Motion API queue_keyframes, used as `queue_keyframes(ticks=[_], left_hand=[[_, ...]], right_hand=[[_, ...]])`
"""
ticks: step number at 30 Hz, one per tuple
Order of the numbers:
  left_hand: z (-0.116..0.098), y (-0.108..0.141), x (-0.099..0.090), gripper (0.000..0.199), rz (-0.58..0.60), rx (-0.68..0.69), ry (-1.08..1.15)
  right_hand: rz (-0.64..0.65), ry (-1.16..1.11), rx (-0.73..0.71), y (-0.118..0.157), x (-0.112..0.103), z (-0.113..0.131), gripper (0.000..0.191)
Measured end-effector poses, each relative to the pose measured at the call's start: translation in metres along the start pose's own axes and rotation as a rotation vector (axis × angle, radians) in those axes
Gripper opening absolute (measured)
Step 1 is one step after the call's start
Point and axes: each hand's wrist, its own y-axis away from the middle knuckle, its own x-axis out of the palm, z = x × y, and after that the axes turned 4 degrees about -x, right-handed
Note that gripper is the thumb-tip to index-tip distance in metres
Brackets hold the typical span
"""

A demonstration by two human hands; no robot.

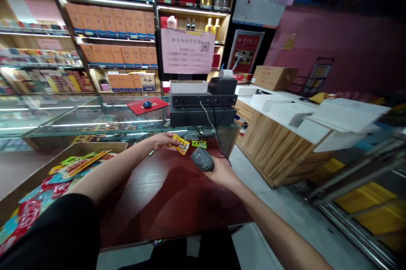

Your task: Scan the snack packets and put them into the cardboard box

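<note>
My left hand (164, 141) pinches a small yellow snack packet (181, 144) above the far part of the dark red tabletop (152, 202). In my right hand (222, 172) is a dark grey barcode scanner (202, 159), its head close to the packet but apart from it. The scanner hides most of the right fingers. Just beyond the scanner a second, green-and-yellow packet (199, 144) lies flat on the table.
At the left stands a cardboard box (91, 148) of colourful snack packets. A black cash drawer (203, 115) with trailing cables and a receipt printer (223, 85) sits ahead. A red mouse pad (133, 106) lies on the glass counter. White boxes (290, 111) top a wooden cabinet at right.
</note>
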Motion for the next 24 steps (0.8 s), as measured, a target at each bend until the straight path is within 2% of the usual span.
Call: queue_keyframes(ticks=[4,9,11,13,16,18,21,24], left_hand=[[-0.003,0.049,-0.055,0.031,-0.144,0.036,0.050],[0.000,0.142,-0.137,0.023,-0.475,0.131,0.086],[0.005,0.183,-0.160,0.026,-0.601,0.127,0.084],[0.010,0.217,-0.174,0.034,-0.726,0.117,0.080],[0.015,0.245,-0.182,0.038,-0.847,0.122,0.047],[0.016,0.246,-0.179,0.040,-0.871,0.130,0.004],[0.012,0.225,-0.165,0.047,-0.799,0.132,-0.072],[0.007,0.181,-0.138,0.051,-0.643,0.126,-0.153]], right_hand=[[0.068,-0.020,-0.076,-0.011,0.016,0.001,0.026],[0.135,-0.095,-0.157,-0.023,0.038,-0.003,0.027],[0.154,-0.116,-0.158,-0.027,0.043,-0.003,0.030],[0.183,-0.128,-0.165,-0.030,0.047,-0.001,0.032],[0.208,-0.135,-0.182,-0.034,0.050,0.000,0.033],[0.207,-0.133,-0.187,-0.035,0.052,0.000,0.033],[0.196,-0.131,-0.184,-0.035,0.052,-0.002,0.033],[0.164,-0.121,-0.162,-0.030,0.046,-0.006,0.032]])
